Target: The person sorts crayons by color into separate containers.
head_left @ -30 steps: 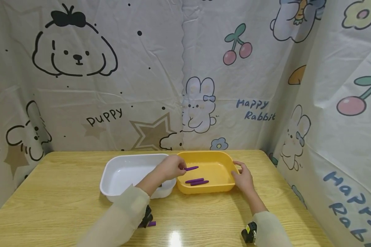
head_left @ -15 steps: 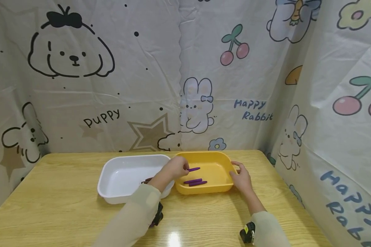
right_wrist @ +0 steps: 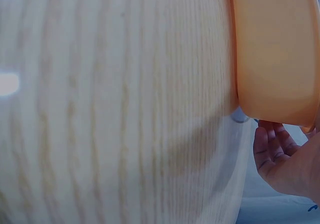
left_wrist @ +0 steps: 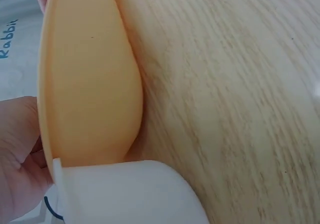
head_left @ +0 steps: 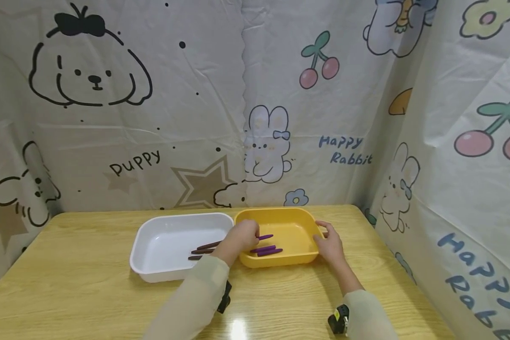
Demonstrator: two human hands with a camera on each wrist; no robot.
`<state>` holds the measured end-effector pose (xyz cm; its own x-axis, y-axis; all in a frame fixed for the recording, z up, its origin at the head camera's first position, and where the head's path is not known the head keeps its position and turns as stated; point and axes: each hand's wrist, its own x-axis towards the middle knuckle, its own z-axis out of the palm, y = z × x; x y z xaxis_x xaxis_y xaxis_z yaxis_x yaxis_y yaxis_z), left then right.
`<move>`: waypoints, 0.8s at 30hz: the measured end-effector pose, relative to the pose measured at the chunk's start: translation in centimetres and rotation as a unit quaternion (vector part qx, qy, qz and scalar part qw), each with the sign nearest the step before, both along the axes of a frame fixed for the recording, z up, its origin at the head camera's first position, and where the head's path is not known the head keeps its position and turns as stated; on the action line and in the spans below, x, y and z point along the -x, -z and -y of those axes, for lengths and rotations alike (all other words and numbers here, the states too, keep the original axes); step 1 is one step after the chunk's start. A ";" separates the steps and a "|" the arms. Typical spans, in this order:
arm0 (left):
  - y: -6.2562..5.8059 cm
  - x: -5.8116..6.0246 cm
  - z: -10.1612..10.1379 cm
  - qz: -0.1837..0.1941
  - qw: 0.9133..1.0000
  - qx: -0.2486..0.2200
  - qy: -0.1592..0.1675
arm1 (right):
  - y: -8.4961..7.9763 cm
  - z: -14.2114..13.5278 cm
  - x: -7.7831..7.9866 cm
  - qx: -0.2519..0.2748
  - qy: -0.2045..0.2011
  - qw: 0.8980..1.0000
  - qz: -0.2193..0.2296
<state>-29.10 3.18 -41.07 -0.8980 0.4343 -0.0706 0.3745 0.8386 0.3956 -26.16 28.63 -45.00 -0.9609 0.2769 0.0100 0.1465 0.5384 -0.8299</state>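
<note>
In the head view my left hand (head_left: pixel 242 234) is over the left side of the yellow tray (head_left: pixel 295 259). Its fingertips pinch the left end of a slim purple crayon (head_left: pixel 266 237). Two more purple crayons, a left one (head_left: pixel 263 249) and a right one (head_left: pixel 270 252), lie on the tray floor just below it. My right hand (head_left: pixel 330 242) grips the tray's right rim, thumb on the inner side. In the left wrist view the tray wall (left_wrist: pixel 92 79) hides the fingertips of the left hand (left_wrist: pixel 20 154). Curled fingers of the right hand (right_wrist: pixel 282 156) show at the tray's end.
Left of the yellow tray and against it stands a white tray (head_left: pixel 161 275), with brown crayons (head_left: pixel 201 251) partly behind my left forearm. Both trays stand on a wood-grain table (head_left: pixel 76 264). A printed cloth (head_left: pixel 204 118) hangs behind and at the sides.
My left hand has shifted slightly toward me and right within the yellow tray with the purple crayon, uncovering brown crayons in the white tray. My right hand keeps its place on the rim.
</note>
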 end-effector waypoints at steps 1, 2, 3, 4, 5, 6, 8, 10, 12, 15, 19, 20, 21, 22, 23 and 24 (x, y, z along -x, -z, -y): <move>0.1 0.0 -0.1 -0.001 1.000 0.006 -0.002 | 0.0 0.0 0.0 -0.001 0.001 1.000 -0.002; 0.1 -0.1 -0.2 -0.006 1.000 0.015 -0.002 | 0.1 0.0 0.0 -0.001 0.002 1.000 -0.003; 0.2 -0.1 -0.3 -0.008 1.000 0.024 -0.003 | 0.1 0.0 0.0 -0.002 0.002 1.000 -0.004; 0.2 -0.2 -0.3 -0.009 0.999 0.030 -0.004 | 0.1 0.0 0.1 -0.003 0.003 1.000 -0.005; 0.2 -0.3 -0.4 -0.009 0.999 0.037 -0.005 | 0.2 0.0 0.1 -0.004 0.004 1.000 -0.006; 0.3 -0.3 -0.5 -0.012 0.999 0.045 -0.006 | 0.2 0.0 0.1 -0.004 0.004 1.000 -0.007; 0.4 -0.4 -0.7 -0.021 0.998 0.063 -0.006 | 0.3 0.0 0.1 -0.002 0.005 1.000 -0.007; 0.7 -0.4 -0.9 -0.030 0.996 0.080 -0.005 | 0.4 0.0 0.2 -0.001 0.006 1.000 -0.008; 0.9 -0.4 -1.1 -0.044 0.994 0.096 -0.002 | 0.4 0.0 0.2 0.001 0.007 1.000 -0.008; 1.1 -0.4 -1.2 -0.052 0.992 0.115 -0.004 | 0.5 0.0 0.2 0.004 0.008 1.000 -0.010; 1.1 -0.3 -1.5 -0.044 0.990 0.132 -0.008 | 0.5 0.0 0.3 0.009 0.006 1.000 -0.012; 1.1 -0.3 -1.5 -0.042 0.990 0.134 -0.008 | 0.5 0.0 0.3 0.009 0.005 1.000 -0.013; 1.1 -0.3 -1.5 -0.039 0.990 0.136 -0.007 | 0.5 0.0 0.3 0.009 0.005 1.000 -0.013; 1.1 -0.3 -1.6 -0.039 0.990 0.139 -0.006 | 0.5 0.0 0.3 0.008 0.005 1.000 -0.013; 1.1 -0.4 -1.6 -0.038 0.989 0.140 -0.005 | 0.5 0.0 0.2 0.008 0.005 1.000 -0.013; 1.1 -0.4 -1.6 -0.039 0.989 0.141 -0.004 | 0.5 0.0 0.2 0.007 0.006 1.000 -0.012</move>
